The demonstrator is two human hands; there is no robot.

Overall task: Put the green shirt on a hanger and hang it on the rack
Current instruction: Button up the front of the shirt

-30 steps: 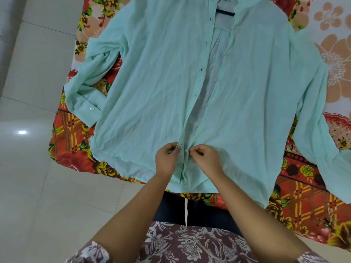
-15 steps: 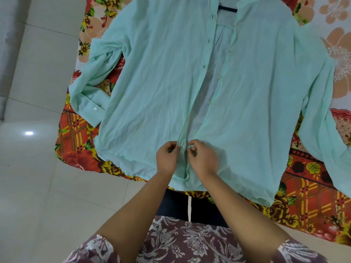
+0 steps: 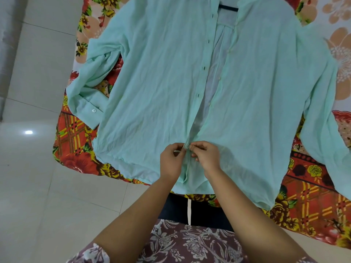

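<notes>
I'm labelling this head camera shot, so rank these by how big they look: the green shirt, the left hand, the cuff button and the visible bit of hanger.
1. green shirt
2. left hand
3. hanger, only a short dark bar shows
4. cuff button

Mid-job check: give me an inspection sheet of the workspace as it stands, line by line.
Surface: floral bedspread over a bed, red, orange and white patterns.
Job's things: green shirt laid flat, front up, placket open above the hands; dark hanger shows inside the collar. Rack: nothing seen.
Clutter: nothing seen.
Hands: left hand and right hand each pinch a front edge of the shirt near the hem, held close together as if buttoning.
Cables: nothing seen.
Surroundings: pale tiled floor to the left, with a light reflection.
</notes>
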